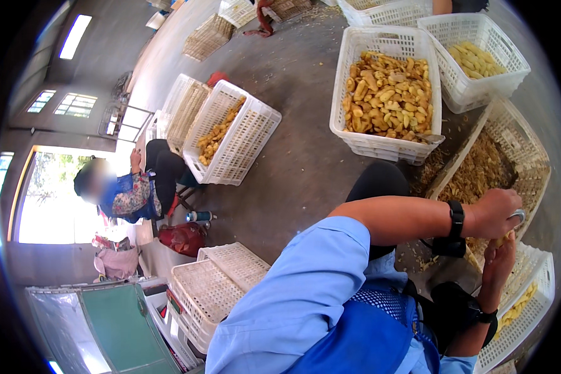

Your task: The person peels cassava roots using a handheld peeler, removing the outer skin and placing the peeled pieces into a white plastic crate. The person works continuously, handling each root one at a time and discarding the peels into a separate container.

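Note:
My left hand (495,214) is curled, palm down, over the edge of a dirty plastic crate (526,140) of brown peelings. A silver-coloured metal ring-like piece (518,215) shows at its fingers; whether it is worn or held is unclear. Just below, my right hand (499,259) is turned up with a small yellowish piece of what looks like ginger root (503,239) at its fingertips, touching or very near the left hand. The left fingers' grip is partly hidden. Black bands circle both wrists. Peelings (477,173) lie heaped in the crate.
A white crate (388,140) of ginger stands ahead, beside a crate (477,86) of paler pieces. Another crate (544,299) with yellow pieces stands by my right arm. Across the floor a person (131,196) sits beside a ginger crate (243,145). Stacked crates (205,290) stand at lower left.

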`<action>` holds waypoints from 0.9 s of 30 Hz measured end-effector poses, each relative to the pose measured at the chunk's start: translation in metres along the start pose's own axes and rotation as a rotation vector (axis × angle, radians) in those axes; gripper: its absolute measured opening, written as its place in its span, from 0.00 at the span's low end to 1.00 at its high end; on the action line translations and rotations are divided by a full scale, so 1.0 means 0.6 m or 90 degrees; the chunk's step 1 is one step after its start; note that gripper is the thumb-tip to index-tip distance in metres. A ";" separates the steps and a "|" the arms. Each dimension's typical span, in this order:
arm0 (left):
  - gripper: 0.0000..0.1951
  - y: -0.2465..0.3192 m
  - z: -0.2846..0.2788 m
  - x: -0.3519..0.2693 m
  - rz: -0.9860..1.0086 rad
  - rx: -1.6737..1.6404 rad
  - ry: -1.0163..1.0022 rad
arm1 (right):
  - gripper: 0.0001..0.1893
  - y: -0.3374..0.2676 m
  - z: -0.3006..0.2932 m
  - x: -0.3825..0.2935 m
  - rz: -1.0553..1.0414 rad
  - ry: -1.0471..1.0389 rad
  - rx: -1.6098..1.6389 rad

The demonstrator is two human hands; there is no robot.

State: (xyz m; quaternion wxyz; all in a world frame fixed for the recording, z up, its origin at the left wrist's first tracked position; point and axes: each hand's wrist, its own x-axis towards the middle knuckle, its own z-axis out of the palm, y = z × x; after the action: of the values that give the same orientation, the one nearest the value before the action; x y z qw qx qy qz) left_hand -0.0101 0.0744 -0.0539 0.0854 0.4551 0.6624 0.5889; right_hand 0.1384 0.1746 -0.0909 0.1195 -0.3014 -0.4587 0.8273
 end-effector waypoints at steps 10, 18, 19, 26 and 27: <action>0.11 -0.017 -0.006 -0.001 0.008 0.049 0.023 | 0.16 0.014 0.011 0.021 -0.163 -0.051 -0.224; 0.10 -0.019 -0.006 0.003 0.015 0.051 0.019 | 0.25 0.037 -0.045 0.029 -0.310 -0.079 -0.484; 0.09 -0.018 -0.005 0.004 0.032 0.052 0.017 | 0.24 0.037 -0.047 0.026 -0.323 -0.071 -0.527; 0.06 0.017 -0.030 0.016 0.072 0.111 -0.072 | 0.21 0.009 -0.014 0.008 -0.325 -0.073 -0.531; 0.05 0.010 -0.023 0.018 0.080 0.073 -0.057 | 0.20 0.001 -0.009 0.000 -0.227 -0.077 -0.310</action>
State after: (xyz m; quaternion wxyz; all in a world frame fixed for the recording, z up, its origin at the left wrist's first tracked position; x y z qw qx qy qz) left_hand -0.0222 0.0718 -0.0400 0.0518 0.5262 0.6604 0.5332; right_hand 0.1418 0.1784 -0.0935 0.1597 -0.1863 -0.6953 0.6755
